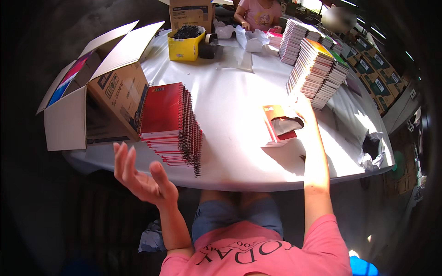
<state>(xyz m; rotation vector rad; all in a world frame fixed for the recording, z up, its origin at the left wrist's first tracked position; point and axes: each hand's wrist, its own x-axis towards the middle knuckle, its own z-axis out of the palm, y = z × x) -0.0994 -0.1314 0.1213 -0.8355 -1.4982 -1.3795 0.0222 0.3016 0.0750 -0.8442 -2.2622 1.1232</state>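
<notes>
My left hand (145, 177) is raised at the table's near edge, palm turned up and fingers spread, holding nothing. Just beyond it stands a leaning stack of red spiral notebooks (161, 110), their dark wire coils on the right side. My right arm stretches forward, and my right hand (301, 108) is at the near foot of a tall stack of notebooks (307, 69) with an orange cover on top. Glare washes out its fingers. Beside that hand lies a short stack of orange-red notebooks (275, 112), partly covered by a dark grey patch I cannot make out.
An open cardboard box (117, 99) with notebooks inside stands at the left. Farther back are a yellow container (184, 48) of black coils, crumpled plastic (251, 39) and another box (191, 14). A person (260, 14) works across the white-covered table (230, 156). Cartons (380, 69) are piled at right.
</notes>
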